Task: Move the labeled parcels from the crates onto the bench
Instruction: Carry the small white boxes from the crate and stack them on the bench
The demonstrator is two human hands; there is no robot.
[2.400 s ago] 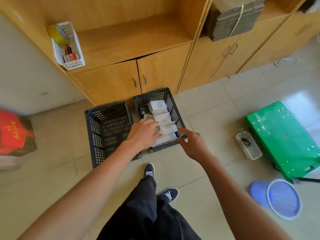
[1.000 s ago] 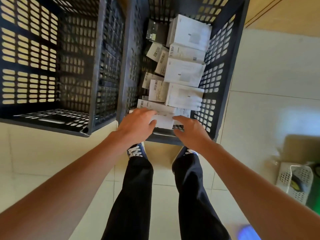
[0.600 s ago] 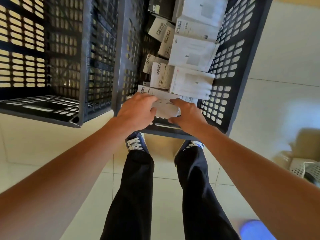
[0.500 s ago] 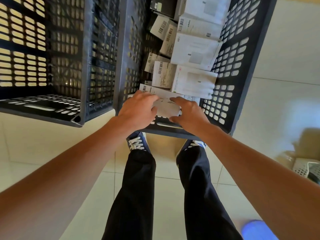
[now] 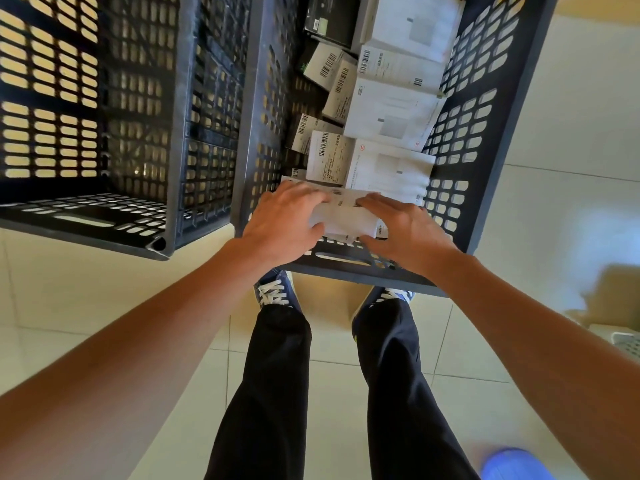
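Fingers of both my hands curl onto one white labeled parcel (image 5: pixel 346 216), a flat paper-wrapped packet lying at the near end of the right dark grey perforated plastic crate (image 5: pixel 491 140). My left hand (image 5: pixel 287 223) covers the packet's left end, fingers bent over its top edge and thumb against its near side. My right hand (image 5: pixel 408 233) grips the right end in the same manner, forefinger laid along the top and thumb tucked under the near edge. The packet sits just inside the crate's near wall, above the slotted handle opening; whether it is clear of the parcels under it I cannot tell.

Further parcels fill the same crate beyond my hands: white boxes (image 5: pixel 391 112) with small grey printed squares stacked along the right side, smaller white packets with barcode labels (image 5: pixel 327 155) leaning along the left side, and one black box (image 5: pixel 329 19) at the far end. All remain inside the crate.

Left dark grey perforated plastic crate (image 5: pixel 104 133) stands touching the right one, side against side, with its mesh floor visible. Both crates stand on a pale tiled floor (image 5: pixel 571 202). My black trouser legs (image 5: pixel 277 393) and dark laced shoes (image 5: pixel 273 292) stand just short of the right crate. A blue round object (image 5: pixel 512 465) shows at the lower right, blurred.
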